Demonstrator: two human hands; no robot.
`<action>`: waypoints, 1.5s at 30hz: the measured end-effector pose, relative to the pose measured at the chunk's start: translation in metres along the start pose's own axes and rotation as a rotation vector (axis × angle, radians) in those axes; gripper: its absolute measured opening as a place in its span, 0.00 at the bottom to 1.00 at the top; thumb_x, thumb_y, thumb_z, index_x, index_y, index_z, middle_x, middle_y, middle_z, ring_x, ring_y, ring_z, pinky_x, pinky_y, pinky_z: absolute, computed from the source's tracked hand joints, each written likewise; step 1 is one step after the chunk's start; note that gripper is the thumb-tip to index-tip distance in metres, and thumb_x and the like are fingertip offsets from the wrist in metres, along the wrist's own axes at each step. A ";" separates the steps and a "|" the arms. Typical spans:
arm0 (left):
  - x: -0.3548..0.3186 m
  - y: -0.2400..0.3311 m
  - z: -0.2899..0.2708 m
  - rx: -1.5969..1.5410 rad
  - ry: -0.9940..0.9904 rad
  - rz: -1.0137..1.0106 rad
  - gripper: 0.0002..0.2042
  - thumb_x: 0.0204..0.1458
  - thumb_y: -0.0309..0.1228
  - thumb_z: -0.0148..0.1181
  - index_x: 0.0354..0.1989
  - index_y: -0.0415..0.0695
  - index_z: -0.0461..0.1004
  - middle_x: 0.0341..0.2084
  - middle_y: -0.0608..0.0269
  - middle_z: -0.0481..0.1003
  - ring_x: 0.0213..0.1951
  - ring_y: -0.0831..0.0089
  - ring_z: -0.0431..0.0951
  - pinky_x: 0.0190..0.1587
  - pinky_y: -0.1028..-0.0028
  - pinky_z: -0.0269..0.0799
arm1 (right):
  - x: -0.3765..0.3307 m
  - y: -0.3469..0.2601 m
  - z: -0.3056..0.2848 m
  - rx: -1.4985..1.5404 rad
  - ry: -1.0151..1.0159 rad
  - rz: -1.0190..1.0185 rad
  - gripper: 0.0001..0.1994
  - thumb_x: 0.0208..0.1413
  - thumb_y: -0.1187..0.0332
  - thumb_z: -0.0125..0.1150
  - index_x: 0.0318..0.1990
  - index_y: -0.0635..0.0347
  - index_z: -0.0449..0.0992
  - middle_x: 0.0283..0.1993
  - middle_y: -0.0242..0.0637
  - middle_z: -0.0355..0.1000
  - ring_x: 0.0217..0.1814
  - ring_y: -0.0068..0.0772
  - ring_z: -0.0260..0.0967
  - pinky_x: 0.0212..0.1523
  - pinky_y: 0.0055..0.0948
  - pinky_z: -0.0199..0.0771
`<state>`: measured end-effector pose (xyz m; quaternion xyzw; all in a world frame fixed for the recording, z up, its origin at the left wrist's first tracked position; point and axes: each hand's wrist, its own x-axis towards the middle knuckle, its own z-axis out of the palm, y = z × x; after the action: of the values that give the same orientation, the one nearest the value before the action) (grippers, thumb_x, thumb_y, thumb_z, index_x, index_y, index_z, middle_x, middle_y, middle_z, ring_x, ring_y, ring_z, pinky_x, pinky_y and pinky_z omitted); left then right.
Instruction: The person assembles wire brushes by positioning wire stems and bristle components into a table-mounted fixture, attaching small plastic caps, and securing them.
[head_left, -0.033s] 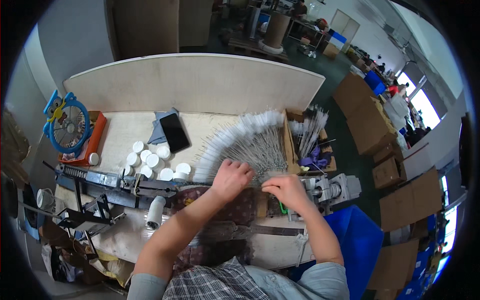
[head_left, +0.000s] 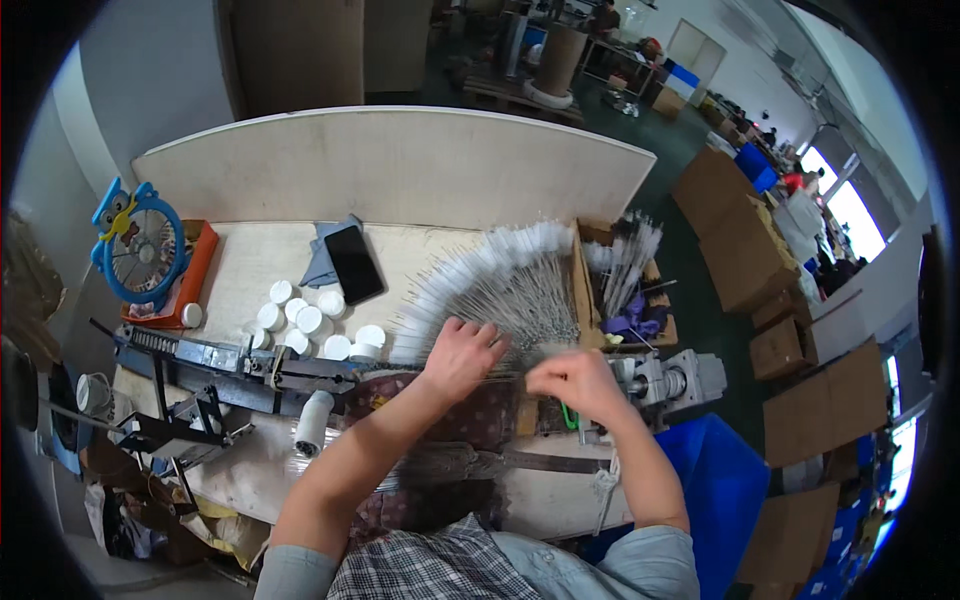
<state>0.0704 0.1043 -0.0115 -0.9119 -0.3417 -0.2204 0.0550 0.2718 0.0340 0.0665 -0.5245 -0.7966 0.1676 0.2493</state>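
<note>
A fan of thin wire brushes [head_left: 510, 290] with white fluffy tips lies spread on the pale wooden table [head_left: 250, 260]. My left hand [head_left: 460, 355] rests flat on the lower part of the fan, fingers apart, pressing on the wire stems. My right hand [head_left: 575, 385] is just to its right, where the stems come together, with its fingers curled over them. The stems under that hand are blurred. A green-handled tool [head_left: 568, 415] shows partly below my right hand.
A black phone [head_left: 355, 262] lies on a grey cloth beside several white round caps [head_left: 300, 320]. A cardboard box [head_left: 625, 275] on the right holds more brushes. A black metal rail [head_left: 220, 360], a white spool [head_left: 312, 420], a grey motor [head_left: 680, 380], a blue bin [head_left: 720, 490] and a blue fan [head_left: 140, 250] surround the work area.
</note>
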 end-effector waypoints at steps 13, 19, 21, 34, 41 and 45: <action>-0.174 0.015 -0.117 -1.379 0.389 -1.400 0.13 0.59 0.35 0.56 0.39 0.35 0.76 0.30 0.60 0.78 0.28 0.78 0.74 0.33 0.79 0.70 | 0.084 -0.085 0.113 0.227 0.035 -0.366 0.04 0.43 0.66 0.67 0.25 0.55 0.80 0.26 0.30 0.75 0.34 0.35 0.70 0.35 0.33 0.73; -0.147 0.011 -0.121 -1.800 0.571 -1.379 0.26 0.53 0.55 0.57 0.36 0.39 0.75 0.24 0.64 0.75 0.25 0.79 0.73 0.26 0.78 0.67 | 0.087 -0.103 0.126 0.117 0.000 -0.271 0.03 0.43 0.67 0.66 0.25 0.55 0.80 0.27 0.30 0.75 0.37 0.35 0.70 0.37 0.34 0.73; -0.163 -0.001 -0.089 -1.008 -0.096 -1.171 0.24 0.49 0.51 0.64 0.25 0.37 0.77 0.18 0.64 0.75 0.20 0.77 0.72 0.23 0.76 0.66 | 0.088 -0.112 0.121 0.088 -0.019 -0.281 0.04 0.43 0.67 0.66 0.25 0.55 0.80 0.27 0.30 0.75 0.37 0.35 0.70 0.37 0.34 0.73; -0.150 0.027 -0.041 -1.394 0.424 -1.063 0.06 0.47 0.26 0.61 0.29 0.39 0.71 0.23 0.64 0.73 0.25 0.78 0.72 0.25 0.76 0.66 | 0.017 -0.070 0.114 0.116 -0.060 -0.348 0.08 0.49 0.73 0.64 0.38 0.61 0.79 0.35 0.41 0.75 0.34 0.44 0.74 0.34 0.35 0.75; -0.177 -0.004 -0.064 -0.855 -0.083 -1.199 0.20 0.47 0.37 0.68 0.41 0.37 0.70 0.29 0.59 0.75 0.31 0.75 0.74 0.32 0.73 0.70 | 0.029 -0.062 0.159 0.138 -0.042 -0.300 0.10 0.46 0.66 0.66 0.35 0.58 0.77 0.32 0.40 0.72 0.35 0.46 0.73 0.34 0.37 0.75; -0.259 -0.040 -0.080 -1.553 0.746 -1.494 0.18 0.53 0.42 0.64 0.44 0.45 0.68 0.29 0.66 0.73 0.30 0.77 0.73 0.37 0.75 0.71 | 0.018 -0.054 0.124 0.207 -0.166 -0.222 0.10 0.47 0.67 0.66 0.36 0.58 0.76 0.33 0.40 0.71 0.35 0.47 0.72 0.34 0.39 0.74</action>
<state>-0.1578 -0.0399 -0.0559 -0.1456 -0.5330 -0.6072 -0.5710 0.1539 0.0289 -0.0026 -0.3891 -0.8461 0.2628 0.2523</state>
